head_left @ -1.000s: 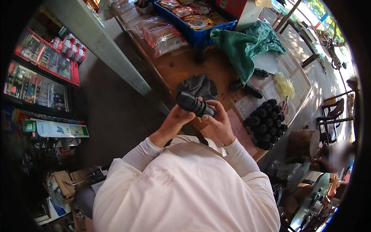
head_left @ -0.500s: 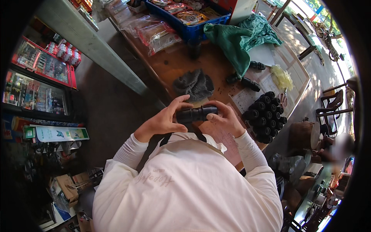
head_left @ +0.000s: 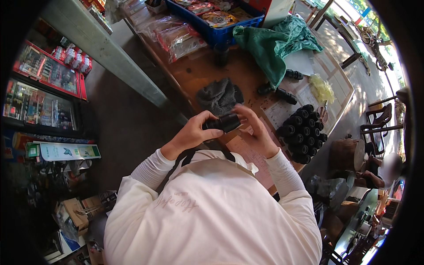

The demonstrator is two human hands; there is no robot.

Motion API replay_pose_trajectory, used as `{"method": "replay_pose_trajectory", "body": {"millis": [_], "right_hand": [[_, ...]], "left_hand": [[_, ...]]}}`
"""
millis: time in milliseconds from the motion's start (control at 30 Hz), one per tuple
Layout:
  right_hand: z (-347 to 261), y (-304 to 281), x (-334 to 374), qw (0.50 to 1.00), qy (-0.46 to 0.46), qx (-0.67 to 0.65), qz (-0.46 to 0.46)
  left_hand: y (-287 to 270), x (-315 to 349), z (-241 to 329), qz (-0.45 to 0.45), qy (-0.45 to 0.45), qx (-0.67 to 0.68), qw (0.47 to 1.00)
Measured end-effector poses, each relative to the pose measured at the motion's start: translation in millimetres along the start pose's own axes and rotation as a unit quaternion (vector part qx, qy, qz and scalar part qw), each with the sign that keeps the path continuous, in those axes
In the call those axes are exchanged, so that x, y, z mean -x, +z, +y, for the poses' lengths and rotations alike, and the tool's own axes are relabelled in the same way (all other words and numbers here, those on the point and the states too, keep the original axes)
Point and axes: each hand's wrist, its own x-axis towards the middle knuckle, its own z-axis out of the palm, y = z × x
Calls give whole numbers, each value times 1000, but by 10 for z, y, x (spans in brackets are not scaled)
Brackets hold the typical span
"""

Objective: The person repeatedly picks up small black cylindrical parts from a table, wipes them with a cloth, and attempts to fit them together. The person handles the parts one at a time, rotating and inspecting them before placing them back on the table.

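Observation:
A black plastic pipe coupling (head_left: 228,123) is held level in front of my chest, over the near edge of the table. My left hand (head_left: 190,134) is closed round its left end, thumb along the near side. At the right end, my right hand (head_left: 260,137) has its fingers apart and slightly blurred, the fingertips close to the rim. Whether they touch it is hard to see. Just beyond lies a crumpled dark grey cloth (head_left: 219,96). To the right, a cluster of similar black couplings (head_left: 302,132) stands packed together.
More black fittings (head_left: 286,96) lie by a green cloth (head_left: 265,48). A blue crate (head_left: 216,37) of packets stands at the back, with plastic bags (head_left: 179,39) beside it. Yellow netting (head_left: 321,88) and scissors (head_left: 324,112) are at the right. A grey post (head_left: 119,57) rises left of the table.
My left hand has moved in and closed on the coupling's left end. My right hand has loosened from its grip, its fingers opening at the right end.

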Motion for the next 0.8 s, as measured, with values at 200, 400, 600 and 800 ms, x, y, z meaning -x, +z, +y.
{"method": "replay_pose_trajectory", "body": {"millis": [200,400,600,800], "right_hand": [[169,-194,-82,980,170,-18,-105],[132,-183,-139,979,192,-5,-66],[40,18,-148,993,95,-57,31],[-21,-58,-157,998,27,2,-48]], "left_hand": [[49,37,63,15,15,-66,998],[35,46,101,24,24,-112,993],[3,42,28,39,19,-70,997],[15,73,13,52,20,-43,998]]}}
